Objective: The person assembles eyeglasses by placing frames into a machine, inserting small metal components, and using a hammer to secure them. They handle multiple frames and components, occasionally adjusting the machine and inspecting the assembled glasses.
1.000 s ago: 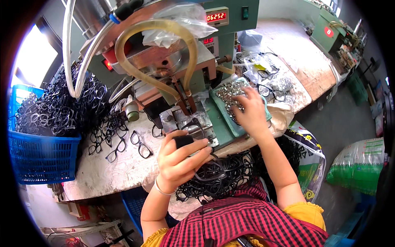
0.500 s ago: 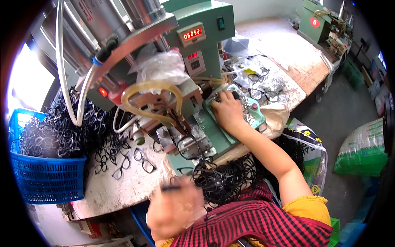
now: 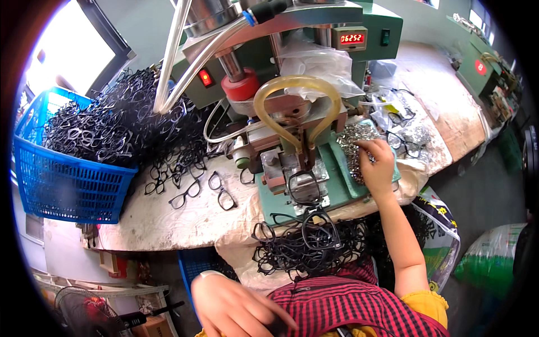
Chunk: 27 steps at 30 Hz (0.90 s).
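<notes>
My right hand (image 3: 379, 168) reaches over a green tray (image 3: 341, 163) of small shiny metal pieces (image 3: 356, 135). Its thumb and fingertips are pinched together at the pieces; whatever is between them is too small to make out. Low in front of my checked apron (image 3: 337, 306), my left hand (image 3: 233, 306) has its fingers stretched out and holds nothing visible. Its fingertips are partly dark and blurred. Under the press head, a black glasses frame (image 3: 304, 202) rests at the metal fixture (image 3: 275, 163). A heap of black glasses frames (image 3: 314, 247) lies between the press and my lap.
A blue basket (image 3: 73, 185) overflowing with black frames stands at the left. Loose glasses frames (image 3: 185, 194) lie on the table (image 3: 146, 227). The green press (image 3: 376, 33) carries a hanging yellowish hose (image 3: 261, 106). Plastic bags and more glasses (image 3: 403, 145) sit beyond the tray.
The view has shifted, so the press sits further right. My left hand has moved down from beside the heap toward my lap. My right hand has drawn nearer within the tray, its fingers now pinched.
</notes>
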{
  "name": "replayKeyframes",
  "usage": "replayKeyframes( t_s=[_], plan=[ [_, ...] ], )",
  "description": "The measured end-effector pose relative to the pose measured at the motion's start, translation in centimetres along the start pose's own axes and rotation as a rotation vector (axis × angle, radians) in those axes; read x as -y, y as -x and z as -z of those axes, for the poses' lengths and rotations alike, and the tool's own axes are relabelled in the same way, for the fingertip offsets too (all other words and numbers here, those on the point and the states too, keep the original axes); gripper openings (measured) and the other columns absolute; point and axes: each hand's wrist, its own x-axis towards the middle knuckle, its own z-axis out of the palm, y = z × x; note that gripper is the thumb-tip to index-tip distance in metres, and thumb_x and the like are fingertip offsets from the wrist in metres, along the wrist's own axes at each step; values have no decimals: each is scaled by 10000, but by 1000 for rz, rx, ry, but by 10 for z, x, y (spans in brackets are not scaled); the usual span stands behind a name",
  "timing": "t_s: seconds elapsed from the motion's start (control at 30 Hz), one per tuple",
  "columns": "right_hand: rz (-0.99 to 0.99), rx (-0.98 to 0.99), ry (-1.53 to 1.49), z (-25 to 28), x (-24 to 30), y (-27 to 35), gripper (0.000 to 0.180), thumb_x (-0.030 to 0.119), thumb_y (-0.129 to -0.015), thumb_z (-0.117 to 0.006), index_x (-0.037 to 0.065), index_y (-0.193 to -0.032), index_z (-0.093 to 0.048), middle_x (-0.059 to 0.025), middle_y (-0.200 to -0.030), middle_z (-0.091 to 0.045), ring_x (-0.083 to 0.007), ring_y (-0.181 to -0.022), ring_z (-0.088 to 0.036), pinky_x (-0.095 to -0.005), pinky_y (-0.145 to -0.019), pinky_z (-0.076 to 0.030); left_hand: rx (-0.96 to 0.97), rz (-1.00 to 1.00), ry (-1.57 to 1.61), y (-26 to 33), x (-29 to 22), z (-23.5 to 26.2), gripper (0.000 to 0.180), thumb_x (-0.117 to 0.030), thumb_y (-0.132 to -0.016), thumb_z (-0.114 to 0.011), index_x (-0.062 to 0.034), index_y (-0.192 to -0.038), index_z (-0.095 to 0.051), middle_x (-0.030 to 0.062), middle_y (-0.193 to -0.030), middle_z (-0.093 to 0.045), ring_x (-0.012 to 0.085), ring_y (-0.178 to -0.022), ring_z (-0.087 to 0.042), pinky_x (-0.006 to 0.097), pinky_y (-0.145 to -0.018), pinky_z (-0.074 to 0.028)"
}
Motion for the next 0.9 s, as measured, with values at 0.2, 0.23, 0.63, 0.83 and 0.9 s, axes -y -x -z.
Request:
replayKeyframes(
  t_s=[0.2, 0.23, 0.63, 0.83, 0.9],
  plan=[
    [-60, -11, -65, 4, 2, -4, 110, 20, -783, -721, 55, -884, -746, -102, -824, -690, -284, -836, -645, -384, -769, -492, -1522, 812, -1022, 172, -33, 41, 298, -167, -881, -723, 5, -1118, -667, 100, -1061, -667, 249, -1027, -603, 387, -945, -474],
    [-79, 7, -69, 4, 2, -1, 112, 21, -783, -721, 54, -887, -748, -103, -828, -693, -285, -837, -647, -384, -770, -493, -1510, 1052, -1243, 234, -28, 47, 279, -145, -875, -715, -2, -1109, -663, 102, -1053, -664, 263, -1025, -604, 364, -941, -474],
    [-48, 168, -540, 6, 80, -16, 188, -7, -771, -725, 21, -956, -713, -100, -883, -713, -240, -863, -681, -346, -806, -517, -1605, 857, -1349, 260, 59, 24, 59, -37, -985, -589, 8, -1002, -624, 46, -922, -623, 139, -811, -598, 272, -724, -482],
    [-388, 191, -843, -16, 99, 3, 381, 17, -805, -723, -17, -1163, -595, -62, -893, -720, -146, -917, -666, -299, -863, -495, -1865, 339, -901, 166, 88, 14, 170, -87, -1034, -553, 31, -1127, -632, 72, -1016, -658, 139, -894, -631, 291, -808, -546],
    [-381, 197, -890, -18, 99, -1, 424, 18, -814, -722, -24, -1205, -564, -55, -900, -724, -122, -940, -655, -285, -884, -486, -1728, 191, -888, 129, 76, 22, 184, -104, -1039, -537, 23, -1140, -623, 131, -1058, -671, 224, -928, -659, 364, -856, -548]
  ],
)
